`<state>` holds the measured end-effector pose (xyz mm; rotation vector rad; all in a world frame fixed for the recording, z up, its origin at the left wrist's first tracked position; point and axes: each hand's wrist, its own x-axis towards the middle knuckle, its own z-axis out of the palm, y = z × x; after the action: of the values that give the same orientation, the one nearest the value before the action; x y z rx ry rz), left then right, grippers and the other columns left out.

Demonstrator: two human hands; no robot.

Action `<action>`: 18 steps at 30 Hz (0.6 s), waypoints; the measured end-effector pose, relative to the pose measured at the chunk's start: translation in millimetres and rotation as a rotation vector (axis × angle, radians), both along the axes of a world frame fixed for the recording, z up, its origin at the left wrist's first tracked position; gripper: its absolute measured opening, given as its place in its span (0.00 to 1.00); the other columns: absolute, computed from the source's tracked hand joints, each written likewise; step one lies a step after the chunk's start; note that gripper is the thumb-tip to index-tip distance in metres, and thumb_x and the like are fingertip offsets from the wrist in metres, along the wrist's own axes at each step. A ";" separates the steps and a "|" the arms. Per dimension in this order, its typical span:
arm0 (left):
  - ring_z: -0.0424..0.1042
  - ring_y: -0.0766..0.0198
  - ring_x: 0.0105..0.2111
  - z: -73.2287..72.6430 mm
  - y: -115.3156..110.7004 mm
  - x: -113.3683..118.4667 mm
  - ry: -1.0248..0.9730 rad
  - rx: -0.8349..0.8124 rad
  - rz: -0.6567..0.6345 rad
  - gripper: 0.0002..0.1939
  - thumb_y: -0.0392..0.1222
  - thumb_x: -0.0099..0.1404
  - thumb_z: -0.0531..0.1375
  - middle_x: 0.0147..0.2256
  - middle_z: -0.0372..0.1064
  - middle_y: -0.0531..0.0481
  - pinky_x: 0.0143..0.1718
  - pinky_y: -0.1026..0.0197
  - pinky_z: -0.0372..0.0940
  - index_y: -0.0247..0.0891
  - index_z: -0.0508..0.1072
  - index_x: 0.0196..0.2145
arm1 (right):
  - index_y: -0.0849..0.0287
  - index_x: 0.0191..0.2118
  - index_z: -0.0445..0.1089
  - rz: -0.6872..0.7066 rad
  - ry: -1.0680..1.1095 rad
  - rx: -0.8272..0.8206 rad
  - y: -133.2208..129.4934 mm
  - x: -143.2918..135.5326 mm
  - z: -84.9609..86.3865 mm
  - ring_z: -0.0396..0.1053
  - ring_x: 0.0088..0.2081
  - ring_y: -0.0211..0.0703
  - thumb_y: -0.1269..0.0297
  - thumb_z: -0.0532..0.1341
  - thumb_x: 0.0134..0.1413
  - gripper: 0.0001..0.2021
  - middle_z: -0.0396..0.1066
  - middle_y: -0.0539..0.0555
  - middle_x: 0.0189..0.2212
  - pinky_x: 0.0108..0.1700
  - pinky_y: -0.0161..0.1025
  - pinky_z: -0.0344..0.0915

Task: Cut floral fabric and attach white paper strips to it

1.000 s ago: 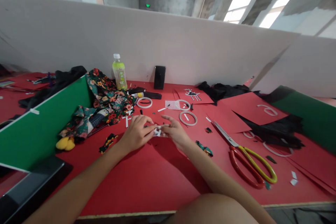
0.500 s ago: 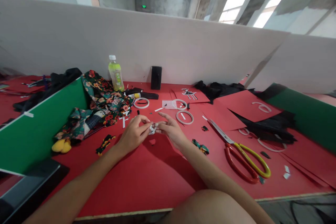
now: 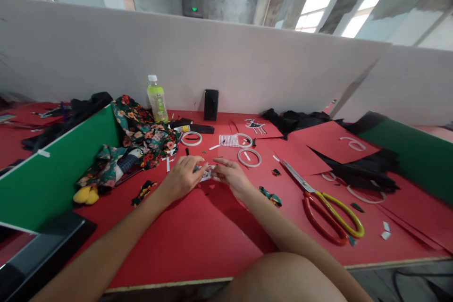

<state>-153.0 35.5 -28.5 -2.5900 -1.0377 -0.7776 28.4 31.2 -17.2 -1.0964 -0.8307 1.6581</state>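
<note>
Low over the red tabletop [image 3: 166, 245], my two hands meet at a small white-and-dark piece [image 3: 206, 174], perhaps fabric with white strips; its details are too small to tell. My left hand [image 3: 182, 178] has thumb and fingers closed on its left end. On the other end, the fingers of my right hand [image 3: 231, 177] are closed too. Beyond them lie rolls of white tape [image 3: 249, 157] and a white dotted sheet [image 3: 228, 140]. Scraps of floral fabric rest to the left [image 3: 144, 192] and right [image 3: 271, 196] of my forearms.
Large scissors [image 3: 320, 207] with red and yellow handles lie at right, near red paper sheets [image 3: 339, 141] and black fabric [image 3: 371, 170]. Floral cloth [image 3: 141, 127], a green drink bottle [image 3: 157, 101] and a phone [image 3: 211, 104] stand toward the back. Green dividers [image 3: 63, 165] flank the space.
Both hands have lowered slightly toward the tabletop with the small piece. My left fingers have shifted over its left end, and my right index finger has come down from its raised position.
</note>
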 end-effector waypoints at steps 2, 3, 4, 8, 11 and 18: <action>0.67 0.55 0.44 0.0 0.2 0.1 0.017 0.013 0.000 0.15 0.37 0.68 0.49 0.43 0.69 0.40 0.43 0.53 0.59 0.39 0.72 0.45 | 0.61 0.35 0.68 0.001 0.002 -0.013 0.3 -0.2 0.3 0.70 0.23 0.36 0.76 0.63 0.38 0.13 0.73 0.50 0.22 0.33 0.35 0.68; 0.67 0.55 0.44 -0.4 0.5 -0.1 0.026 0.033 -0.005 0.15 0.37 0.68 0.49 0.43 0.69 0.40 0.43 0.53 0.59 0.39 0.72 0.46 | 0.62 0.34 0.68 0.005 0.005 -0.022 0.4 -0.4 0.7 0.70 0.23 0.36 0.75 0.63 0.38 0.12 0.73 0.50 0.22 0.32 0.34 0.68; 0.67 0.55 0.43 -0.9 0.9 -0.4 0.038 0.062 -0.010 0.14 0.37 0.68 0.49 0.43 0.69 0.40 0.43 0.53 0.59 0.39 0.72 0.46 | 0.62 0.32 0.68 0.008 0.010 -0.029 0.4 -0.5 1.1 0.70 0.23 0.36 0.74 0.63 0.38 0.10 0.73 0.51 0.22 0.31 0.33 0.68; 0.68 0.56 0.42 -2.2 2.0 -1.2 0.085 0.242 -0.034 0.13 0.35 0.67 0.50 0.42 0.70 0.41 0.41 0.54 0.60 0.37 0.71 0.45 | 0.63 0.28 0.70 0.025 0.022 -0.015 0.8 -1.0 0.9 0.71 0.23 0.34 0.70 0.63 0.39 0.06 0.74 0.52 0.22 0.31 0.31 0.67; 0.68 0.57 0.41 -0.8 1.4 -0.5 0.114 0.360 -0.042 0.12 0.34 0.67 0.51 0.41 0.70 0.42 0.41 0.56 0.61 0.35 0.71 0.44 | 0.63 0.28 0.70 0.023 0.023 -0.008 1.4 -0.8 -1.0 0.70 0.22 0.33 0.70 0.63 0.38 0.06 0.74 0.51 0.22 0.30 0.31 0.67; 0.69 0.58 0.40 1.2 -0.2 0.7 0.109 0.369 -0.051 0.12 0.35 0.68 0.50 0.41 0.70 0.43 0.40 0.56 0.62 0.36 0.72 0.43 | 0.62 0.38 0.70 -0.009 0.011 -0.032 1.4 -0.3 -0.3 0.71 0.23 0.34 0.73 0.61 0.40 0.14 0.75 0.50 0.23 0.31 0.31 0.66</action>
<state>-152.3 35.3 -27.3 -2.3201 -0.7207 -0.7493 28.1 32.6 -17.5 -1.1104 -0.7938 1.6730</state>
